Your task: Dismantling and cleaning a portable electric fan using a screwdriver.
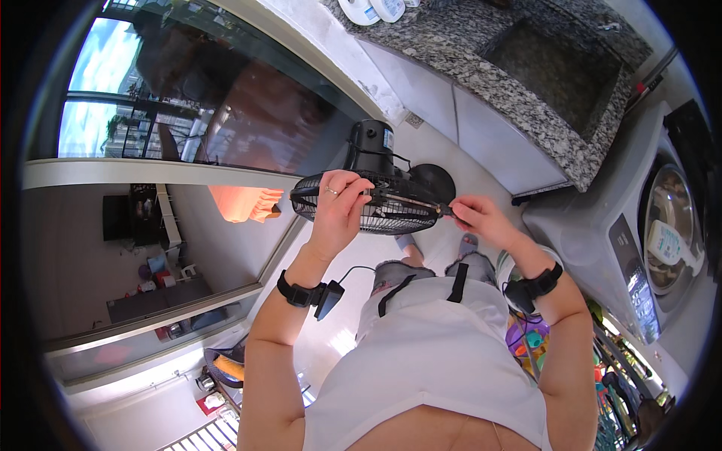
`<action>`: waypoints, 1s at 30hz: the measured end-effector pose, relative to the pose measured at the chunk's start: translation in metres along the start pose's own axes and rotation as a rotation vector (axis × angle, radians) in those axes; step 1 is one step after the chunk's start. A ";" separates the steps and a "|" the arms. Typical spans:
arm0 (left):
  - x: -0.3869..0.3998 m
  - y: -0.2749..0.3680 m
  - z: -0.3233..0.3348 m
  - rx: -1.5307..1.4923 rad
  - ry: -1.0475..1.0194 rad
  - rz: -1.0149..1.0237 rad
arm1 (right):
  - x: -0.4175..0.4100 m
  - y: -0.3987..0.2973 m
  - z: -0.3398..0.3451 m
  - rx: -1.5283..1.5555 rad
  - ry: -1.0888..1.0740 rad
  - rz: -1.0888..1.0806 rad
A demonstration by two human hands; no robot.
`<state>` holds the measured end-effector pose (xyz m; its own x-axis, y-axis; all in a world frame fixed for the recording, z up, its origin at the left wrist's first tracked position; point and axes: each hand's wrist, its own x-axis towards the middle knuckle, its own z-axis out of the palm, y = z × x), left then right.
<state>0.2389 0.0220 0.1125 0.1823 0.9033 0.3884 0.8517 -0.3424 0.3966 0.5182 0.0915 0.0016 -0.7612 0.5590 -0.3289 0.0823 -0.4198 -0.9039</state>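
Before me, at the middle of the view, stands a black electric fan (395, 217) with a wire grille, a motor housing behind it and a round base. My left hand (343, 206) grips the top of the grille rim, its fingers curled over the edge. On the other side, my right hand (482, 219) pinches the dark handle of a slim tool, perhaps a screwdriver or brush, whose thin shaft lies along the rim. The exact kind of tool cannot be told. A black cable hangs around the motor housing.
A granite counter with a sink (555, 73) is at the upper right, with white plastic bottles (364, 8) at its far end. A grey washing machine (598, 180) stands on the right, a bottle on its door. Sliding glass doors (169, 169) run along the left.
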 end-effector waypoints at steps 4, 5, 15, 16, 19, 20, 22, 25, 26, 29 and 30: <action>-0.002 0.000 0.001 0.026 0.024 -0.004 | 0.001 -0.013 -0.011 0.362 -0.272 0.367; -0.001 0.000 0.001 0.027 0.025 -0.003 | 0.000 -0.014 -0.007 0.278 -0.221 0.302; 0.001 0.000 0.001 0.016 0.017 -0.010 | 0.006 -0.025 0.006 -0.994 0.606 -0.898; 0.000 0.000 0.001 0.021 0.025 -0.015 | 0.005 -0.024 0.006 -0.965 0.526 -0.830; -0.001 -0.001 0.002 0.023 0.006 -0.013 | 0.012 -0.006 0.003 -0.559 0.269 -0.476; 0.002 -0.001 0.002 0.021 0.002 -0.005 | 0.015 0.001 0.000 -0.185 0.082 -0.193; 0.002 0.000 0.001 0.035 -0.007 -0.003 | 0.018 -0.011 -0.016 0.090 -0.117 0.110; 0.004 0.002 0.001 0.033 -0.014 -0.002 | 0.015 -0.026 -0.014 0.247 -0.262 0.376; 0.004 0.001 0.001 0.033 -0.016 0.001 | 0.012 -0.027 -0.009 0.130 -0.208 0.341; 0.004 -0.001 0.001 0.039 0.007 -0.042 | 0.006 -0.010 0.001 -0.120 0.084 -0.371; 0.004 -0.001 0.000 0.038 0.000 -0.038 | 0.006 -0.012 0.000 -0.119 0.084 -0.370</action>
<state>0.2386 0.0256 0.1140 0.1495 0.9156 0.3733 0.8763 -0.2976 0.3789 0.5125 0.0997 0.0103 -0.6988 0.7153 0.0082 -0.1097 -0.0958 -0.9893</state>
